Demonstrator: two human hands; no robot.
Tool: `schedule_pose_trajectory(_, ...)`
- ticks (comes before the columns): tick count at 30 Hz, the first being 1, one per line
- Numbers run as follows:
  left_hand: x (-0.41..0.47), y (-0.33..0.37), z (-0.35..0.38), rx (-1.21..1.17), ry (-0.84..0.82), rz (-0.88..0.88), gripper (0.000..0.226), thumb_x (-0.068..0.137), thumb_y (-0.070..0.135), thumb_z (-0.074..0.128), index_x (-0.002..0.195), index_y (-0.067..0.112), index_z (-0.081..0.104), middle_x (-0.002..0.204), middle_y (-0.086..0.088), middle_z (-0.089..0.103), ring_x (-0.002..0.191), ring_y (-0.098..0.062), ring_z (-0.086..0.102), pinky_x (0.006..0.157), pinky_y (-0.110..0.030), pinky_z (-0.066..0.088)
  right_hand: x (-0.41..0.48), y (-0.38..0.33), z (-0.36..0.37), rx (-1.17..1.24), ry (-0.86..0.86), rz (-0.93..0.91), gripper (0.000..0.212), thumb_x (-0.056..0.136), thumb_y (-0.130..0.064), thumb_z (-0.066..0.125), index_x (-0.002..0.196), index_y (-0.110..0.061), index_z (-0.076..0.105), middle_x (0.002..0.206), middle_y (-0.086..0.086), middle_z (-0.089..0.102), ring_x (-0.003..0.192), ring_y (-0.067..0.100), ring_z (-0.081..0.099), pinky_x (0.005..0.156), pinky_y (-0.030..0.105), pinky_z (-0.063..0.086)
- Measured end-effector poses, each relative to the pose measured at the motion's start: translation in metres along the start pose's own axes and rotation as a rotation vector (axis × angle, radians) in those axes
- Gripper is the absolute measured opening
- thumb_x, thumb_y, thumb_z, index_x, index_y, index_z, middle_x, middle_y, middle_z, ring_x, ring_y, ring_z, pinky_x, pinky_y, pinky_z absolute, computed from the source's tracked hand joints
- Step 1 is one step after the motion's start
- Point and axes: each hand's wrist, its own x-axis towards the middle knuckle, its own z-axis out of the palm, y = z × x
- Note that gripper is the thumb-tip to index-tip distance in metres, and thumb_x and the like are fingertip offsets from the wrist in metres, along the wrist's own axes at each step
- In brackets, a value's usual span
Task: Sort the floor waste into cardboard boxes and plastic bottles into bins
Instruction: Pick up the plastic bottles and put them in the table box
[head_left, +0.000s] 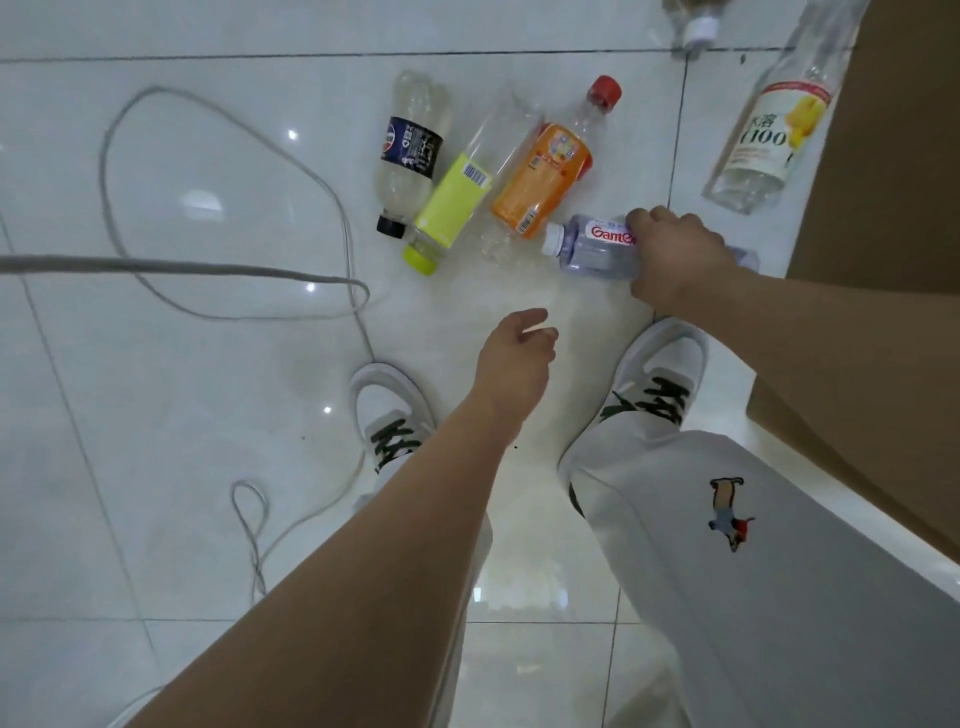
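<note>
Head view: my right hand (675, 254) is wrapped over the water bottle (592, 249) lying on the floor; left hand (514, 358) hangs loosely open, empty. Next I'd lift it toward the cardboard box (883, 208).

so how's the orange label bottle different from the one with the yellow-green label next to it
The orange label bottle has a red cap pointing away from the person; the yellow-green label bottle has a yellow-green cap pointing toward them. The orange one looks wider in the body, the yellow-green one slimmer. The orange one's near end lies close to the bottle under the right hand; the yellow-green one lies further off. Both are clear plastic, lying on the tiled floor, untouched.
</note>
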Motion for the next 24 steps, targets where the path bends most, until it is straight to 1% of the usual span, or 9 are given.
schedule_pose_trajectory(4, -0.031, 0.016, -0.001, 0.022, 0.012, 0.012, 0.034, 0.093, 0.015, 0.054, 0.127, 0.02, 0.057, 0.115, -0.006, 0.066, 0.088, -0.014, 0.06, 0.065, -0.02, 0.043, -0.032, -0.007, -0.029, 0.161, -0.061, -0.021, 0.057, 0.073, -0.012, 0.072, 0.124, -0.008, 0.047, 0.113, 0.019, 0.052, 0.099, 0.04, 0.055, 0.08, 0.04, 0.048)
schedule_pose_trajectory(8, -0.104, 0.056, 0.002, 0.009, 0.006, 0.063, 0.032, 0.093, 0.013, 0.054, 0.124, 0.021, 0.058, 0.105, -0.002, 0.066, 0.086, -0.014, 0.058, 0.067, -0.021, 0.04, -0.094, -0.025, -0.097, 0.499, -0.005, 0.049, 0.056, 0.072, -0.017, 0.076, 0.121, -0.012, 0.05, 0.11, 0.015, 0.057, 0.099, 0.034, 0.058, 0.072, 0.03, 0.039)
schedule_pose_trajectory(11, -0.179, 0.115, 0.0, 0.007, 0.045, 0.127, 0.032, 0.092, 0.012, 0.054, 0.123, 0.02, 0.057, 0.104, -0.001, 0.067, 0.087, -0.013, 0.058, 0.071, -0.022, 0.042, -0.16, -0.043, -0.185, 0.767, 0.078, 0.103, 0.04, 0.07, -0.017, 0.075, 0.1, -0.019, 0.048, 0.098, 0.005, 0.06, 0.089, 0.027, 0.06, 0.064, 0.031, 0.041)
schedule_pose_trajectory(13, -0.243, 0.169, -0.001, 0.011, 0.065, 0.189, 0.031, 0.091, 0.014, 0.055, 0.12, 0.023, 0.058, 0.109, -0.001, 0.067, 0.092, -0.015, 0.061, 0.081, -0.029, 0.048, -0.214, -0.052, -0.259, 0.906, 0.12, 0.099, 0.042, 0.07, -0.017, 0.076, 0.105, -0.02, 0.051, 0.099, 0.001, 0.064, 0.09, 0.022, 0.062, 0.072, 0.033, 0.049)
schedule_pose_trajectory(15, -0.318, 0.225, -0.001, 0.032, 0.041, 0.295, 0.031, 0.088, 0.016, 0.056, 0.118, 0.024, 0.058, 0.117, -0.004, 0.066, 0.1, -0.019, 0.063, 0.093, -0.035, 0.048, -0.274, -0.059, -0.341, 0.981, 0.171, 0.091, 0.051, 0.073, -0.017, 0.08, 0.116, -0.016, 0.052, 0.102, -0.002, 0.062, 0.092, 0.018, 0.059, 0.077, 0.03, 0.046)
schedule_pose_trajectory(16, -0.356, 0.253, 0.0, 0.019, 0.015, 0.34, 0.031, 0.089, 0.013, 0.056, 0.118, 0.022, 0.058, 0.117, -0.006, 0.066, 0.097, -0.019, 0.063, 0.092, -0.035, 0.049, -0.306, -0.061, -0.382, 1.01, 0.211, 0.091, 0.053, 0.075, -0.017, 0.081, 0.119, -0.014, 0.051, 0.102, -0.003, 0.059, 0.092, 0.016, 0.056, 0.077, 0.027, 0.042)
schedule_pose_trajectory(19, -0.472, 0.334, 0.008, -0.075, -0.065, 0.422, 0.033, 0.086, 0.015, 0.06, 0.118, 0.023, 0.059, 0.102, -0.003, 0.067, 0.082, -0.016, 0.06, 0.07, -0.027, 0.046, -0.399, -0.062, -0.501, 1.079, 0.389, 0.122, 0.055, 0.075, -0.013, 0.082, 0.12, -0.013, 0.049, 0.104, 0.001, 0.056, 0.092, 0.015, 0.051, 0.078, 0.024, 0.039)
schedule_pose_trajectory(21, -0.546, 0.377, 0.021, -0.087, -0.104, 0.489, 0.036, 0.081, 0.018, 0.062, 0.116, 0.025, 0.058, 0.096, 0.001, 0.067, 0.085, -0.016, 0.062, 0.07, -0.025, 0.046, -0.462, -0.056, -0.562, 1.108, 0.549, 0.131, 0.055, 0.074, -0.01, 0.081, 0.12, -0.01, 0.051, 0.108, 0.007, 0.059, 0.092, 0.015, 0.054, 0.077, 0.024, 0.043)
schedule_pose_trajectory(24, -0.643, 0.425, 0.047, -0.141, -0.25, 0.599, 0.033, 0.095, 0.012, 0.051, 0.127, 0.019, 0.052, 0.104, -0.001, 0.066, 0.095, -0.015, 0.062, 0.083, -0.024, 0.048, -0.546, -0.04, -0.632, 1.119, 0.755, 0.117, 0.055, 0.072, -0.019, 0.08, 0.118, -0.014, 0.051, 0.11, 0.004, 0.062, 0.096, 0.016, 0.061, 0.077, 0.025, 0.046)
